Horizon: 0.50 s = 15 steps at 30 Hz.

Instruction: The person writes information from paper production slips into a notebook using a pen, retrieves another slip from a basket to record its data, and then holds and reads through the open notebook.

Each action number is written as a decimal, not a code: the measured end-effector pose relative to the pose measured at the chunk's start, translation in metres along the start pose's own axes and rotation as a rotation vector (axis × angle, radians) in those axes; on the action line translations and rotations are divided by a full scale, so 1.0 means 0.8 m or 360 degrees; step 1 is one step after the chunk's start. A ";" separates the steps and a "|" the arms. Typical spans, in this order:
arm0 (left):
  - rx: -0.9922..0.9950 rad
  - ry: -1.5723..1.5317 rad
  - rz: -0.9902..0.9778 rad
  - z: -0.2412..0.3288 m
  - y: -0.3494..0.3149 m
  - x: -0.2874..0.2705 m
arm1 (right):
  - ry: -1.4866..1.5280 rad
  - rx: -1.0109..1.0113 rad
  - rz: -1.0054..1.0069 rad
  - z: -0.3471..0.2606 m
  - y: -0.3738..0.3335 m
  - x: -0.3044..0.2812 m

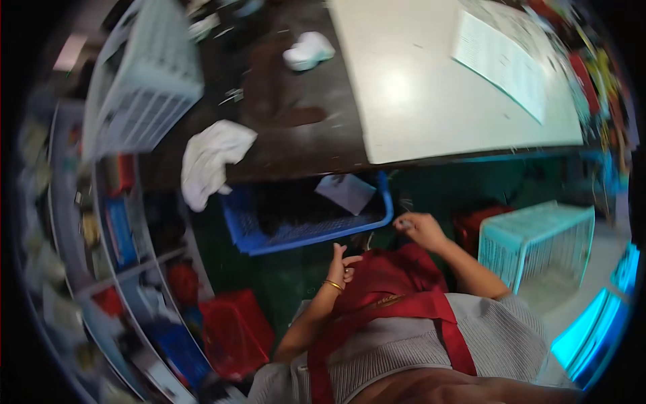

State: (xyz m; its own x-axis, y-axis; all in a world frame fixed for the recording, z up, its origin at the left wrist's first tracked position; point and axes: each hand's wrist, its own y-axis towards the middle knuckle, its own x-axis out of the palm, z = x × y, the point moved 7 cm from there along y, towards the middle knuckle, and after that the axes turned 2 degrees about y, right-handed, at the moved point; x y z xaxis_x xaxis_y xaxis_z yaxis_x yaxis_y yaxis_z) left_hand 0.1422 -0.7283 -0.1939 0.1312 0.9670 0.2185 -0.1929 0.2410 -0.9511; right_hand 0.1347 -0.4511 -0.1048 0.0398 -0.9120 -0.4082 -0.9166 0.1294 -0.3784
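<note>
Blue basket (309,240) | right hand (422,231) near | dark tabletop (282,148) | green floor (229,269) | shelves (139,270)

A white cloth (217,156) hangs over the near edge of the surface (303,149), toward its left corner. Below that edge, the left hand (342,268), forefinger extended, and bent-fingered right hand (424,231) are near a blue basket (296,242).

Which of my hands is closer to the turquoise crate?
Right. Your right hand is left of the turquoise crate, with a gap between; your left hand is farther left.
</note>
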 end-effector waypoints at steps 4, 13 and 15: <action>0.0630 0.0072 -0.0423 0.033 -0.110 0.026 | 0.0022 -0.0561 -0.0385 -0.162 -0.030 0.106; 0.1541 0.0062 -0.0197 0.113 -0.252 -0.138 | 0.0051 -0.0829 -0.0564 -0.337 -0.033 0.290; 0.1564 0.0088 -0.0182 0.104 -0.281 -0.167 | 0.0015 -0.0848 -0.0640 -0.363 -0.036 0.317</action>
State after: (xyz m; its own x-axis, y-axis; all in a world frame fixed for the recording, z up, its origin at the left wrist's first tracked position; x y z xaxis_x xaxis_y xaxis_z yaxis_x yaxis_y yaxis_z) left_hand 0.0869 -0.9049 0.0086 0.2397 0.9344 0.2635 -0.8938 0.3184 -0.3158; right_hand 0.0559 -0.7994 0.0440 0.4184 -0.8527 -0.3128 -0.9024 -0.4293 -0.0366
